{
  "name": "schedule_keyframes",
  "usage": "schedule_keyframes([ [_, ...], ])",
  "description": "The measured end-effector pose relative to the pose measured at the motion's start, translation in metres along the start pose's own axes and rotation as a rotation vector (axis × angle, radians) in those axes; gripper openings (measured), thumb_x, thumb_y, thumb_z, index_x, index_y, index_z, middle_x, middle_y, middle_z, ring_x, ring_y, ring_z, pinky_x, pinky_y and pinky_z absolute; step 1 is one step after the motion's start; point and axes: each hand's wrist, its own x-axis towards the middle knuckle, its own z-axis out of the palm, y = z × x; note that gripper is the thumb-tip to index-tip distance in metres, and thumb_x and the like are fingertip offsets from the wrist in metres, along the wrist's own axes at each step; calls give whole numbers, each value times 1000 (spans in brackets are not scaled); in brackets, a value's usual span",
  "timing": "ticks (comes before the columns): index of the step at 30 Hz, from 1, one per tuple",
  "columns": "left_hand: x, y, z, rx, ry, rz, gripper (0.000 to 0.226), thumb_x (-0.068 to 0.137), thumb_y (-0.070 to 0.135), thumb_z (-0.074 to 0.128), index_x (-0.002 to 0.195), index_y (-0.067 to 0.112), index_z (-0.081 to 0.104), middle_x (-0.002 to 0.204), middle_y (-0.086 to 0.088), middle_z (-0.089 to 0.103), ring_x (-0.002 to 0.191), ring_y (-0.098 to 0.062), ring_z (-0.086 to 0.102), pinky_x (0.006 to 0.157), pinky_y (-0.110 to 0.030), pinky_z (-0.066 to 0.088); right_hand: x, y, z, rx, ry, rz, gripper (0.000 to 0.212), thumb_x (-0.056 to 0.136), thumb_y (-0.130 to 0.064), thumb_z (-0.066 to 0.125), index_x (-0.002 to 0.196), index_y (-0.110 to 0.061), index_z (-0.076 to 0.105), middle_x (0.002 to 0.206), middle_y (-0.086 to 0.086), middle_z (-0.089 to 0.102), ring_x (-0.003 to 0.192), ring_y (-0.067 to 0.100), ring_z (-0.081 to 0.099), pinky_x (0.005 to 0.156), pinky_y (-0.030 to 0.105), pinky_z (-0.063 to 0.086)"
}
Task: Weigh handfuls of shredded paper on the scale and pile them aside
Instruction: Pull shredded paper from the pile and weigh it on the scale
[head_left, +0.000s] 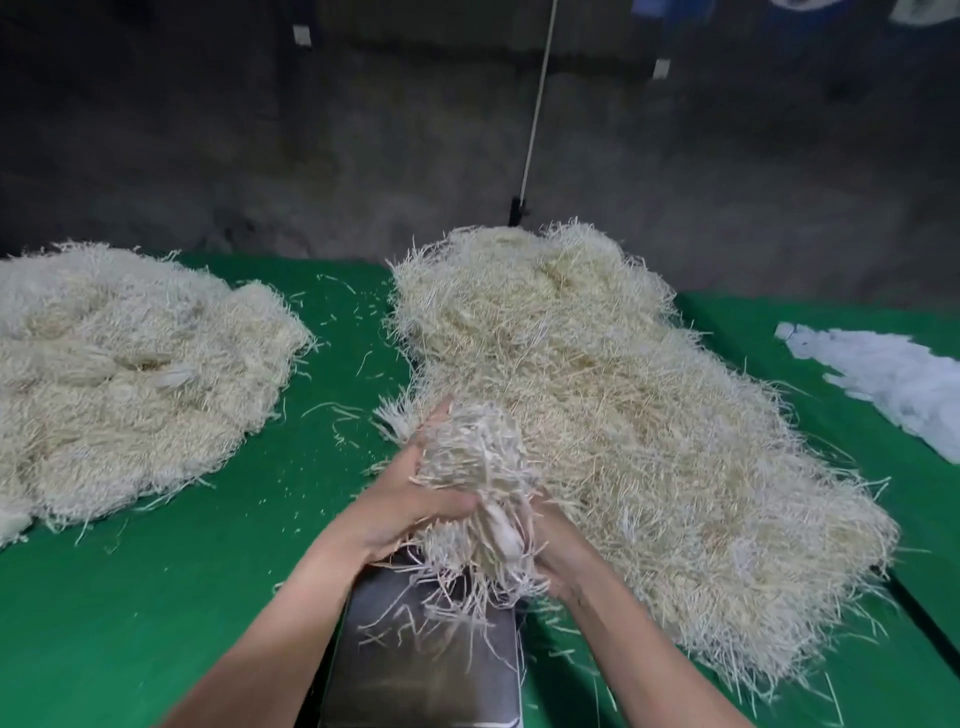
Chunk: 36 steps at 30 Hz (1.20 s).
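A handful of pale shredded paper (480, 467) hangs just above the steel scale pan (431, 654) at the bottom middle. My left hand (410, 499) grips the bundle from its left side, fingers curled round it. My right hand (556, 551) holds it from the right and underneath, mostly hidden by the strands. Loose strands dangle onto the pan. Behind and to the right of the hands lies a large heap of shredded paper (623, 415). Another heap of shredded paper (124, 374) lies at the left of the table.
The green table (156, 597) carries scattered loose strands between the two heaps. A spread of white sheets (883, 379) lies at the right edge. A white pole (537, 109) rises behind the table against a dark wall. A dark gap (924, 618) splits the table at the right.
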Motion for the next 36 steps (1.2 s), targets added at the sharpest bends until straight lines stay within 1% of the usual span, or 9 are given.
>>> schedule_keyframes([
  [4, 23, 29, 20, -6, 293, 221, 110, 40, 42, 80, 136, 43, 28, 149, 7, 27, 127, -7, 30, 99, -32, 28, 8, -30, -31, 63, 199, -57, 48, 77, -17, 67, 122, -14, 50, 108, 12, 60, 97, 30, 63, 82, 43, 55],
  [11, 56, 31, 41, 223, 98, 31, 132, 37, 55, 78, 149, 32, 12, 156, 2, 15, 139, -17, 21, 111, -42, 23, 16, -57, -73, -73, 294, -66, 11, 89, -16, 58, 80, -8, 58, 73, 3, 62, 58, 9, 61, 58, 23, 51],
  [13, 69, 28, 46, 230, 70, -45, 128, 44, 46, 82, 150, 21, 14, 154, -3, 21, 139, -23, 25, 109, -40, 26, 28, -61, -84, -131, 402, -134, 12, 95, -24, 48, 85, -20, 53, 94, -3, 58, 80, 11, 55, 79, 33, 47],
  [17, 106, 19, 39, 154, 363, -10, 92, 66, 20, 81, 143, 14, 31, 142, -10, 41, 131, -28, 41, 105, -43, 36, 47, -68, -115, 104, 590, -193, 15, 99, -18, 43, 109, -13, 53, 94, 10, 61, 64, 17, 51, 56, 31, 42],
  [22, 128, 8, 24, 353, 648, 54, 77, 74, 17, 76, 140, 20, 36, 124, -3, 55, 50, 6, 56, 46, -16, 48, 56, -75, -137, 470, 574, -249, 20, 95, -5, 43, 79, -7, 55, 69, 7, 62, 44, 8, 55, 41, 24, 43],
  [26, 131, 5, 13, 415, 694, -49, 90, 73, 15, 75, 147, 16, 25, 94, -10, 65, 61, -18, 64, 55, -34, 57, 59, -79, -154, 684, 572, -259, 16, 97, -5, 44, 89, -2, 57, 86, 11, 58, 71, 16, 58, 57, 26, 56],
  [29, 133, 5, 9, 435, 654, -118, 96, 72, 17, 79, 148, 12, 21, 127, -19, 54, 96, -27, 63, 89, -46, 52, 67, -78, -174, 722, 666, -262, 16, 97, -1, 44, 103, 3, 58, 90, 11, 54, 79, 19, 57, 59, 28, 58],
  [33, 127, 8, 11, 363, 354, -205, 103, 72, 34, 79, 150, 24, 13, 157, -7, 16, 141, -30, 23, 111, -47, 23, 79, -65, -180, 65, 477, -107, 19, 88, 3, 53, 106, -1, 59, 98, 17, 62, 69, 17, 58, 61, 29, 54],
  [36, 125, 5, 12, 370, 233, -270, 116, 62, 51, 76, 151, 20, 9, 158, -6, 12, 143, -28, 18, 113, -45, 19, 84, -52, -172, -304, 360, 1, 73, 81, 1, 63, 145, -7, 28, 143, 18, 38, 121, 33, 51, 99, 48, 46],
])
